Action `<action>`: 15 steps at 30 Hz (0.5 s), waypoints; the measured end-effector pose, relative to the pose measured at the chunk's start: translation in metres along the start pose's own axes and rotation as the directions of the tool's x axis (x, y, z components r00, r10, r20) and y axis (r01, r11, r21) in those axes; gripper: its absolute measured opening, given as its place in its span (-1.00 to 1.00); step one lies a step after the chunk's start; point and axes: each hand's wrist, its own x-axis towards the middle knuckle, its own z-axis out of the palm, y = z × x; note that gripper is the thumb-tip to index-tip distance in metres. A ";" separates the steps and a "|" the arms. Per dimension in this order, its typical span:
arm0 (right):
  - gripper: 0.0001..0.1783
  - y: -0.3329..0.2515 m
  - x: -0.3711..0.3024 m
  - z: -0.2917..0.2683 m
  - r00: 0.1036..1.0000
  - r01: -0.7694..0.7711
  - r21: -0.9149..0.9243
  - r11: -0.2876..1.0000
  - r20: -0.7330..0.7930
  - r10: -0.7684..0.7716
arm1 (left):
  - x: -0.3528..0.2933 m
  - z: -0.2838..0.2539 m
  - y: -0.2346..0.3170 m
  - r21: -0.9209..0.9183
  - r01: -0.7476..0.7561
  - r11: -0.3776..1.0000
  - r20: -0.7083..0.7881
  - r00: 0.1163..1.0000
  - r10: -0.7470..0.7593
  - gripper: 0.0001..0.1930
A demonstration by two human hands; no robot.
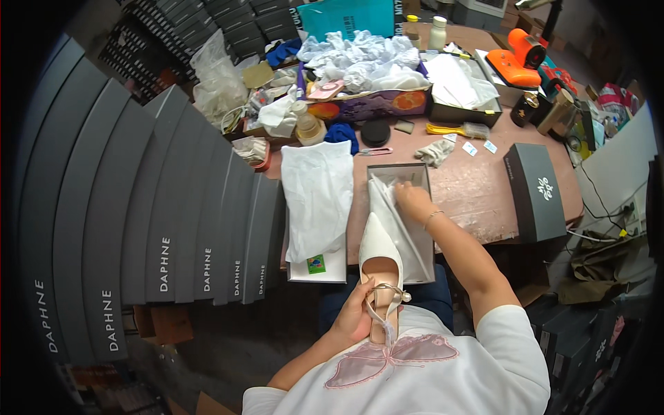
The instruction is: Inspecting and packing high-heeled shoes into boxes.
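A white pointed-toe shoe (380, 238) with a pearl-trimmed strap is in my left hand (355, 310), whose fingers are closed round it near the heel. Its toe points away from me, over an open shoebox (427, 266). White tissue paper (413, 242) lies inside that box. My right hand (413, 201) reaches into the far part of the box, with its fingers bent and closed on the tissue paper; the fingertips are partly hidden. Left of the box, a box lid (330, 270) holds a white cloth bag (317, 200) and a small green card (316, 264).
Tall stacks of grey shoeboxes (152, 207) line the left side. A closed dark shoebox (536, 194) stands at the table's right. Further back are a purple box (373, 105) of crumpled paper, a yellow brush (456, 130), a black round tin (375, 133) and an orange tool (515, 66).
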 end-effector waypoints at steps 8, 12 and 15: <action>-0.57 -0.089 -0.115 -0.161 0.986 0.106 0.911 0.399 -0.046 -0.158 | 0.008 -0.031 0.013 0.091 -0.181 0.979 0.115 0.979 0.170 -0.29; -0.60 -0.124 -0.125 -0.115 0.940 0.342 0.455 0.822 -0.155 -0.305 | 0.010 -0.022 -0.004 0.151 -0.180 0.972 0.051 0.983 0.174 -0.30; -0.59 -0.140 -0.111 -0.089 0.894 0.419 0.429 0.800 -0.352 -0.279 | 0.010 -0.022 -0.007 0.118 -0.197 0.973 -0.035 0.979 0.202 -0.32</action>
